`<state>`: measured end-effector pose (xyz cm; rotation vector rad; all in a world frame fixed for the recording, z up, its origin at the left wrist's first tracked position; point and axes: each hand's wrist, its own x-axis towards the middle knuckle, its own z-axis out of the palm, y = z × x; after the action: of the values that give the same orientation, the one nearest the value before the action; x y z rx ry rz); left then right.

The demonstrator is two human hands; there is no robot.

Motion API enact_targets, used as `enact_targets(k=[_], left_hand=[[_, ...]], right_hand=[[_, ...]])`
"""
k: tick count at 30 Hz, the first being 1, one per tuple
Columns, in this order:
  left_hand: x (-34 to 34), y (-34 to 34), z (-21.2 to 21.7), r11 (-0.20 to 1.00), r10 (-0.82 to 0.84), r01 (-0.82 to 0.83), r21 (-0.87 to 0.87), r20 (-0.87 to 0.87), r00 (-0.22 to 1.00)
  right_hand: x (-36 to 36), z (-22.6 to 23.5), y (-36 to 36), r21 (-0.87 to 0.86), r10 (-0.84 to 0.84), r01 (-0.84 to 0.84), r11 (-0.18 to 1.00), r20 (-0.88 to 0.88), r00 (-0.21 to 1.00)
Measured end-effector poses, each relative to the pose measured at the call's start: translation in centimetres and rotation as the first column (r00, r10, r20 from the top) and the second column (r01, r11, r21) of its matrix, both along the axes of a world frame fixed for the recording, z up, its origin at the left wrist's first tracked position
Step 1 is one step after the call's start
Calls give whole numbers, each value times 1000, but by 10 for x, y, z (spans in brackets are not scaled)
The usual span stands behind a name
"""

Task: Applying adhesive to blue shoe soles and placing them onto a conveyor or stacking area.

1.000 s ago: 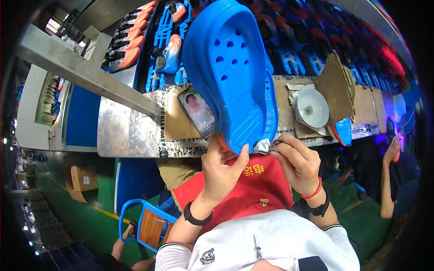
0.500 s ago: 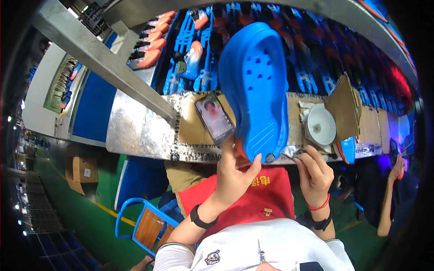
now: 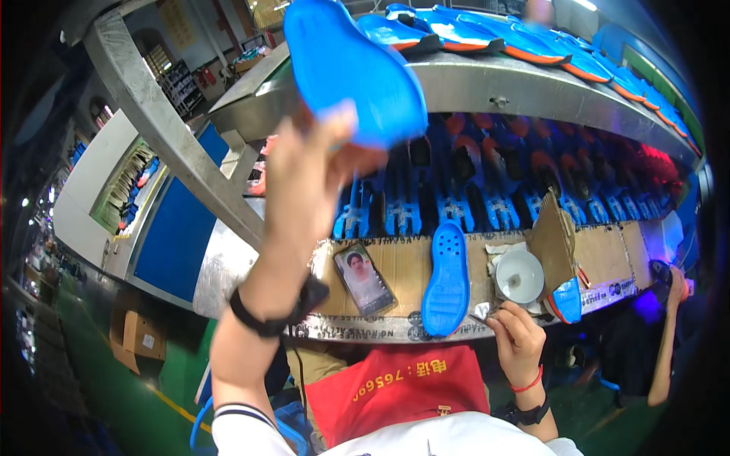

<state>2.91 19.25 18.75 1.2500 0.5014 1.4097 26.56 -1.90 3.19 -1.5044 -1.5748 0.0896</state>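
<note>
My left hand (image 3: 327, 152) is raised at the upper left, blurred by motion, its fingers closed on a blue shoe sole (image 3: 357, 76) level with the upper shelf. Another blue shoe sole (image 3: 446, 281) lies on the cardboard-covered bench, its inner side with small holes facing up. Right of that sole, at the bench's front edge, my right hand (image 3: 518, 334) is closed in a pinch. What it holds is too small to name; a whitish scrap (image 3: 480, 310) shows by the fingertips. A white bowl (image 3: 519, 277) stands just beyond.
A phone (image 3: 365, 280) lies left of the sole. An upright cardboard flap (image 3: 553, 239) and a blue-orange shoe piece (image 3: 565, 300) are right of the bowl. Blue soles (image 3: 471, 34) line the metal shelf (image 3: 547, 95). A metal post (image 3: 163, 114) slants at left; another person's arm (image 3: 668, 334) shows at right.
My left hand has swung up and left with a blue sole, from the bench edge to shelf height. The sole on the bench is now plainly visible. My right hand stays near the edge.
</note>
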Motion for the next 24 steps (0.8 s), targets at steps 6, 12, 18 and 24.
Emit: enact_targets(k=[6, 12, 18, 24], left_hand=[[-3, 75, 65, 905, -345, 401, -138, 313, 885], [12, -62, -107, 984, -176, 155, -85, -475, 862], [32, -135, -228, 987, -60, -89, -132, -826, 561], [40, -125, -253, 923, -72, -125, -364, -483, 873]], right_hand=[[1, -8, -6, -28, -13, 13, 1000, 2, 1000], [9, -20, -1, -55, -26, 25, 998, -10, 1000], [15, -24, 5, -68, -56, 55, 996, -4, 998], [12, -25, 5, -50, -47, 48, 998, 23, 999]])
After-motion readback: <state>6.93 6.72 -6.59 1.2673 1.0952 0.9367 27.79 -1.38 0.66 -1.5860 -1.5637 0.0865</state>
